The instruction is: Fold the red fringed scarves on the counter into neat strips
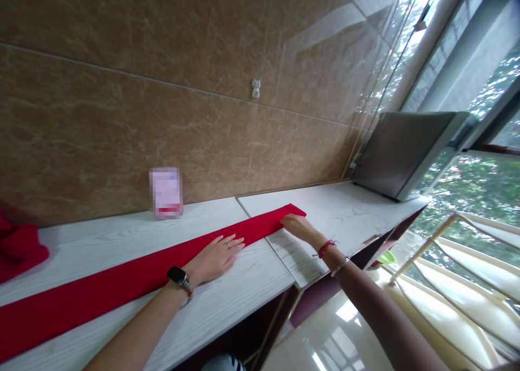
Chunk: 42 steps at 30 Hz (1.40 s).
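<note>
A long folded strip of red cloth [134, 276] runs diagonally along the white wood-grain tabletop [227, 300], from the lower left to the middle. My left hand [217, 257] lies flat on its middle stretch, fingers extended, with a ring, a dark watch and a bracelet on that arm. Near the strip's far right end, my right hand [298, 227] has its fingers bent at the near edge, closed on the fabric. Its fingertips are partly hidden. A red cord and a silver bangle circle that wrist.
A bunched red cloth [20, 249] sits at the far left. Against the brown tiled wall stands a blurred pink box [166, 192]. A grey fridge-like appliance [410, 149] is at the far right, with a cream tiered rack [450, 290] below. The counter's front edge drops to a tiled floor.
</note>
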Each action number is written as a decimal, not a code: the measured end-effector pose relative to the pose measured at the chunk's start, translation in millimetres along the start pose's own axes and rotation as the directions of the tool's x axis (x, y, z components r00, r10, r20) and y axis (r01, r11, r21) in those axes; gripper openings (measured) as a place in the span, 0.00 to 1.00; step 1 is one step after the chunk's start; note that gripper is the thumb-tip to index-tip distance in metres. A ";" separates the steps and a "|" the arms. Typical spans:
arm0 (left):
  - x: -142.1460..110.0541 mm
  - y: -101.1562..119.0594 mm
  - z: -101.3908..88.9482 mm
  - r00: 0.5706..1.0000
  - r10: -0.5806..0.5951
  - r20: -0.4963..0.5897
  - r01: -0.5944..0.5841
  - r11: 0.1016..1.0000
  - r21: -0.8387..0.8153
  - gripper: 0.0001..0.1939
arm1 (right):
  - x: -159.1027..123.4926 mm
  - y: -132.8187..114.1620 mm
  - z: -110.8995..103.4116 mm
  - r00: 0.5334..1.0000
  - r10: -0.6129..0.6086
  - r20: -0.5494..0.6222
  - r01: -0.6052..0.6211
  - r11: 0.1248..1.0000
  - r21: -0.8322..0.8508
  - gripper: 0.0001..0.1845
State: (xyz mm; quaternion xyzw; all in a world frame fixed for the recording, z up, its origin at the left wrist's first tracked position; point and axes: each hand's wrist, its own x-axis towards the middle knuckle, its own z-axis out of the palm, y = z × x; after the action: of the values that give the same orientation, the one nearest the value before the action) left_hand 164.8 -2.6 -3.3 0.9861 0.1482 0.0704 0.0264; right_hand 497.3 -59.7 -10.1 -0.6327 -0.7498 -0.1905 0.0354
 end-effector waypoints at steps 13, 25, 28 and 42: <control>1.0 -0.7 2.0 1.000 -0.005 -0.011 0.005 1.000 0.031 0.22 | -3.4 0.4 4.7 0.982 -0.039 -0.184 0.008 0.986 -0.169 0.13; -0.9 -0.6 0.7 0.999 -0.004 -0.040 0.005 1.000 0.013 0.20 | -13.4 2.7 11.7 0.986 -0.092 -0.139 0.066 0.982 -0.179 0.13; 7.3 5.1 -6.0 0.997 -0.023 -0.078 0.025 0.999 0.028 0.18 | -16.5 5.7 10.5 0.992 -0.053 -0.116 0.041 0.993 -0.108 0.13; 146.3 42.3 21.6 0.999 0.033 -0.023 -0.034 0.999 -0.021 0.23 | -16.6 12.5 12.7 0.970 0.233 -0.073 -0.230 0.972 0.048 0.11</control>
State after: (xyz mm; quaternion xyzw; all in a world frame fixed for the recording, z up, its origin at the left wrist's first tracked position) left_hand 318.5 -0.4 -2.3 0.9872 0.1312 0.0838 0.0342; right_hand 515.0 -69.5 -23.7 -0.7071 -0.6725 -0.1948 0.0990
